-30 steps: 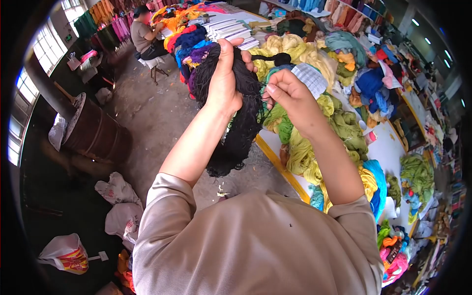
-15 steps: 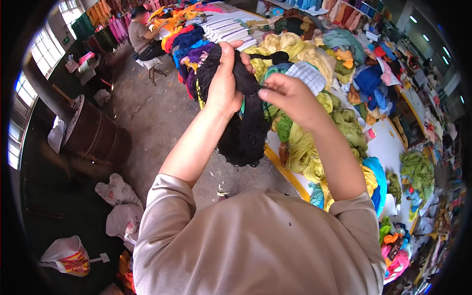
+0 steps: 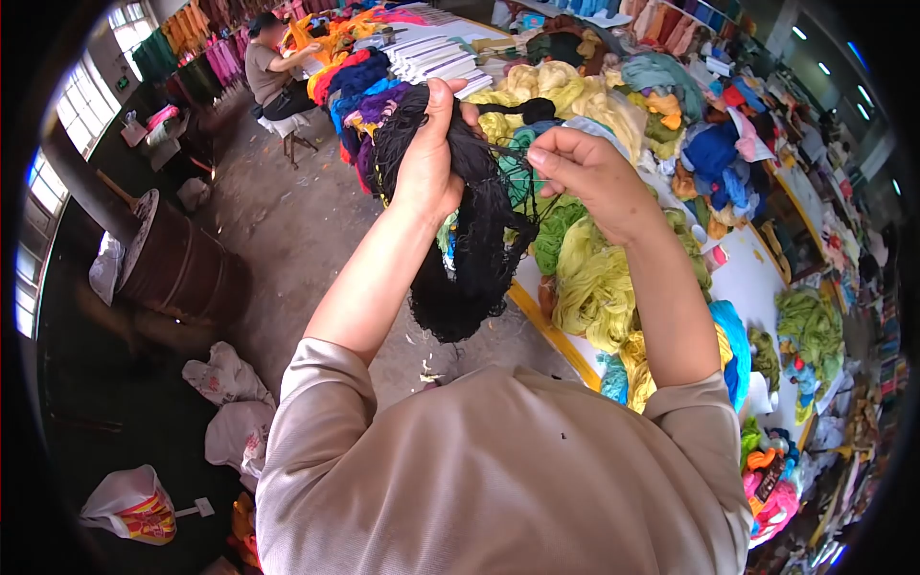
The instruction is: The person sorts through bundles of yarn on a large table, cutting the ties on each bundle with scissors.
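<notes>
A thick skein of black yarn (image 3: pixel 470 259) hangs in a long loop from my left hand (image 3: pixel 433 158), whose fingers and thumb are closed around its upper part. To the right, my right hand (image 3: pixel 592 180) pinches a few black strands and holds them stretched away from the skein. Loose threads dangle between the two hands. Behind them, on the table, are yellow-green yarn (image 3: pixel 594 278) and pale yellow yarn (image 3: pixel 561 91). Part of the skein is hidden behind my left hand.
A long white table (image 3: pixel 561 331) with a yellow edge carries heaps of coloured yarn and stacked white strips (image 3: pixel 436 63). A person (image 3: pixel 273 72) sits on a stool at the far left. A rusty drum (image 3: pixel 182 259) and plastic bags (image 3: pixel 235 402) stand on the left.
My right hand has moved right, away from the skein, drawing strands out with it. The skein has loosened and hangs a little lower. My left hand keeps its grip.
</notes>
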Tool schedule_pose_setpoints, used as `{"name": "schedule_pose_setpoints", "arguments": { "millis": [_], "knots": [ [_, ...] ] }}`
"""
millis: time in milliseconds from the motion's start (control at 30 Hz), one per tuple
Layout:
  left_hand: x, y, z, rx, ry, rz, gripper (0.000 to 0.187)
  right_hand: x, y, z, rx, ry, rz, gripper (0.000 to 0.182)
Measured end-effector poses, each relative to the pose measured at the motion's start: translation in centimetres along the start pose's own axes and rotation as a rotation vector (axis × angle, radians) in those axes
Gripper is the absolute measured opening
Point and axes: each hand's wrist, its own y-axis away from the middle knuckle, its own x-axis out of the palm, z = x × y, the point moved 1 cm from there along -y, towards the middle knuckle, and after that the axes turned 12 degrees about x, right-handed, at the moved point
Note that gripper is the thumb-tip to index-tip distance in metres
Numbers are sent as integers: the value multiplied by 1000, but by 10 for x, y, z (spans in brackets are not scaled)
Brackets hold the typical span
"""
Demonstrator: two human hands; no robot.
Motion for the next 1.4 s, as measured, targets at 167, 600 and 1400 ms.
{"name": "schedule_pose_setpoints", "arguments": {
  "millis": [167, 600, 1400],
  "knots": [
    [-1, 1, -1, -4, -2, 3, 52, -3, 0, -1, 77, 51, 29, 20],
    [5, 9, -4, 126, -76, 42, 42, 0, -6, -13, -73, 347, -42, 25],
    [-10, 3, -1, 66, -92, 52, 43, -10, -4, 1, 47, 222, 117, 18]
  ]
}}
